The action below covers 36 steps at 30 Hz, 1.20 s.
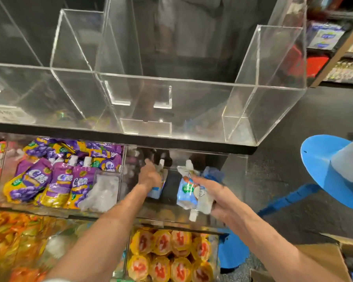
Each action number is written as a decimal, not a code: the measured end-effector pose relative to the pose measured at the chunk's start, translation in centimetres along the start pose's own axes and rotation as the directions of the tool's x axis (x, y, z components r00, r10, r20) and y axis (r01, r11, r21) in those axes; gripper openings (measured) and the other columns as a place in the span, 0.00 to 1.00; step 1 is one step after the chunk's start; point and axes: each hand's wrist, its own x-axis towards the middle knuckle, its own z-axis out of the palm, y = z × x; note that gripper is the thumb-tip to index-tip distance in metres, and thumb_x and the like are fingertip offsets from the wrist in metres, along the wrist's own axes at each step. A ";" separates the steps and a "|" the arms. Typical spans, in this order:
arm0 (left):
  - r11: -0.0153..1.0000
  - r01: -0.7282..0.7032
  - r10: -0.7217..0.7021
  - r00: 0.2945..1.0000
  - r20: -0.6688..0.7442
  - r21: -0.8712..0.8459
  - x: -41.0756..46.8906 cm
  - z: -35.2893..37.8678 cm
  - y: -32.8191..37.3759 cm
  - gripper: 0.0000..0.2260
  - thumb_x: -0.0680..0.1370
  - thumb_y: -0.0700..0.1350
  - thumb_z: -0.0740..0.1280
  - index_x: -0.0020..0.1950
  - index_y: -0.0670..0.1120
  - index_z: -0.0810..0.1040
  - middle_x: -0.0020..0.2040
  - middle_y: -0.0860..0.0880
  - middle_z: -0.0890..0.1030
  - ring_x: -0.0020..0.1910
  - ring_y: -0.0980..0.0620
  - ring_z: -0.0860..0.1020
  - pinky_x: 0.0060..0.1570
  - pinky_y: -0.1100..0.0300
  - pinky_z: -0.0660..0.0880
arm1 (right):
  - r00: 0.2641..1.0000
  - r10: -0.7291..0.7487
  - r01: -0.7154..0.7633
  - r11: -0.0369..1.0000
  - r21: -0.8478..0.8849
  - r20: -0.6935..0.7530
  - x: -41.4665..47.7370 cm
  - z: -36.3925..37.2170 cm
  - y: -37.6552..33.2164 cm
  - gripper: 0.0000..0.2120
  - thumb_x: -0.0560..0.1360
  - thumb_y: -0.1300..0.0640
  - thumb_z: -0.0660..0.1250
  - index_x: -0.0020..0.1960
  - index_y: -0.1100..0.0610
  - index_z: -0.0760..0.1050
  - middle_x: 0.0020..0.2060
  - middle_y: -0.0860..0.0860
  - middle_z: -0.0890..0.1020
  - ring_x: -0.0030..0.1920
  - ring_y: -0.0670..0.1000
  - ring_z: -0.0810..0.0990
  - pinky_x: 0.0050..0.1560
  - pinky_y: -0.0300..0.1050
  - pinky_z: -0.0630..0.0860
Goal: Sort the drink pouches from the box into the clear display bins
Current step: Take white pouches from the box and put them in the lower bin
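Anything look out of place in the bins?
A pale, silvery pouch lies at the front right of the purple pouches, unlike its neighbours. Blur hides whether it is another kind or just face down.

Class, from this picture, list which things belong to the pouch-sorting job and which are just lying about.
Job: left hand gripping a blue pouch; right hand holding more blue pouches; the clear bin the left hand reaches into; cardboard box.
Lying about: purple pouches, yellow cups, blue plastic disc, upper bins.
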 end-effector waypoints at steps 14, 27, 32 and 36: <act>0.554 -0.174 0.255 0.966 0.033 0.814 -0.2 1.6 0.0 0.26 0.82 0.36 0.56 0.79 0.40 0.52 0.71 0.36 0.67 0.69 0.39 0.71 0.61 0.52 0.75 | 0.996 0.054 -0.051 0.997 -0.053 0.073 1.5 -0.4 -0.6 0.12 0.73 0.58 0.73 0.55 0.61 0.80 0.48 0.60 0.86 0.46 0.57 0.85 0.42 0.51 0.82; 0.900 0.131 0.117 0.846 0.520 -0.416 -6.7 -2.2 1.3 0.21 0.86 0.50 0.50 0.58 0.40 0.78 0.45 0.39 0.85 0.41 0.46 0.83 0.46 0.48 0.82 | 0.990 -0.063 0.067 0.997 -0.026 0.123 1.3 0.6 0.4 0.09 0.78 0.61 0.68 0.57 0.62 0.80 0.49 0.59 0.86 0.47 0.58 0.87 0.37 0.48 0.83; 0.909 0.086 0.129 0.872 0.473 -0.407 -5.9 -1.5 1.3 0.26 0.80 0.66 0.56 0.58 0.45 0.77 0.47 0.43 0.86 0.47 0.46 0.85 0.46 0.51 0.82 | 0.991 -0.127 0.123 0.988 -0.093 -0.038 3.1 0.8 0.6 0.13 0.74 0.60 0.74 0.57 0.63 0.80 0.47 0.59 0.86 0.46 0.60 0.86 0.50 0.57 0.83; 0.977 -0.023 0.100 0.928 0.360 -0.212 -4.2 -1.0 0.9 0.15 0.76 0.53 0.72 0.54 0.45 0.75 0.51 0.47 0.82 0.50 0.48 0.82 0.45 0.54 0.82 | 0.982 -0.114 0.097 0.989 -0.113 -0.148 4.4 0.3 0.8 0.12 0.74 0.59 0.74 0.55 0.61 0.78 0.47 0.59 0.86 0.44 0.58 0.86 0.44 0.53 0.83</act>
